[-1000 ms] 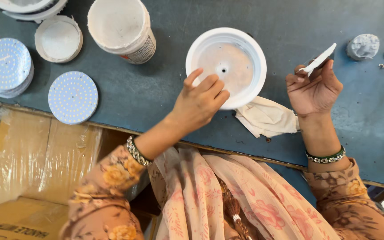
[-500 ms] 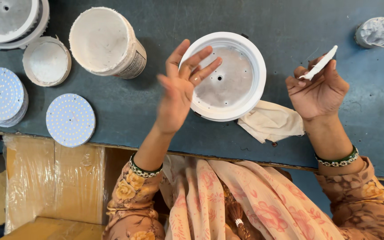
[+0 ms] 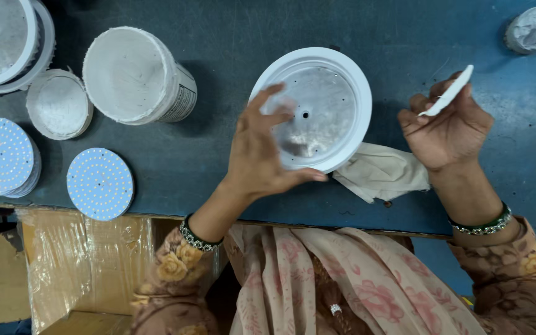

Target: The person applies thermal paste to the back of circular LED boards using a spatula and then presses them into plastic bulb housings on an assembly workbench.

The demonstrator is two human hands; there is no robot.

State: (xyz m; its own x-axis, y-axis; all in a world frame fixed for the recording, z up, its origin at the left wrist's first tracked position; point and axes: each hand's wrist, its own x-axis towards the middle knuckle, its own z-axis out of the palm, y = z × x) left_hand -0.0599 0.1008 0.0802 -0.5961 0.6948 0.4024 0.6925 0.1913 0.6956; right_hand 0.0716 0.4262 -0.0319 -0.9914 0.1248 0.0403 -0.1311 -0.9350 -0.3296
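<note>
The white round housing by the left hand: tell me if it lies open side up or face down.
Open side up: the white round housing shows its raised rim and bare metal floor with a centre hole.

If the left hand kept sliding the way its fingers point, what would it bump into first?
Probably the round white housing: the left hand already has its fingers over the metal plate inside, so the far rim comes first, though its height is unclear.

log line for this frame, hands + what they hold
left hand: open, on round white housing | right hand: holds white spatula | cloth beside housing
</note>
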